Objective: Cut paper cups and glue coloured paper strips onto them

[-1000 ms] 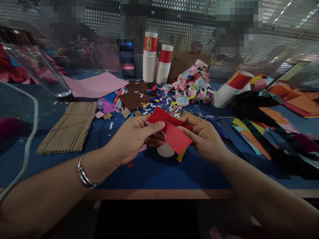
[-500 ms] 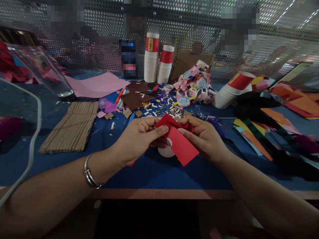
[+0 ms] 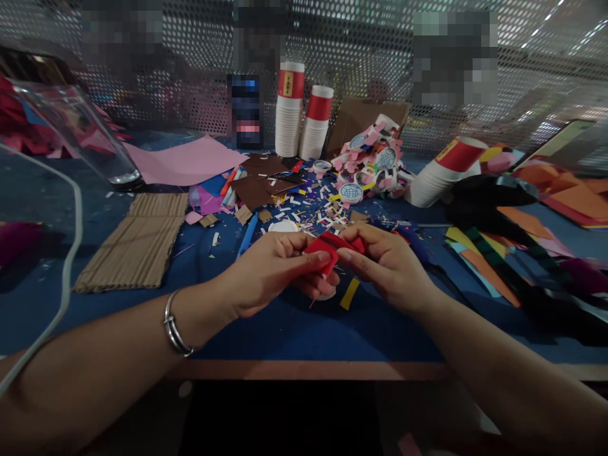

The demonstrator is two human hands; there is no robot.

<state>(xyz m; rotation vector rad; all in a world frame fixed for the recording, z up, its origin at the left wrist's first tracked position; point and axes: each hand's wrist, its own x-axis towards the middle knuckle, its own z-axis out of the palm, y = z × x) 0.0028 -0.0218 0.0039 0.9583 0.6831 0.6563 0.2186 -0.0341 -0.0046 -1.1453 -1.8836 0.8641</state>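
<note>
Between my two hands is a piece of red paper (image 3: 327, 244), folded or curled over on itself. My left hand (image 3: 285, 263) pinches its left part between thumb and fingers. The thumb and fingers of my right hand (image 3: 380, 259) close on its right end. A white round disc (image 3: 324, 294) shows partly under my left fingers; whether it lies on the table or is held I cannot tell. Just below the hands lies a yellow paper strip (image 3: 350, 294). Behind my left hand are another white disc (image 3: 284, 227) and a blue pen (image 3: 247, 235).
Corrugated cardboard (image 3: 135, 247) lies left, near a white cable (image 3: 71, 253) and a tilted clear glass (image 3: 95, 136). Stacked paper cups (image 3: 289, 126) stand at the back beside a heap of cut cup pieces (image 3: 375, 158). Paper scraps litter the middle. Coloured strips (image 3: 484, 269) lie right.
The red paper has gone from a wide rectangle hanging down to a small folded shape. The yellow strip and the white disc behind my left hand have come into view.
</note>
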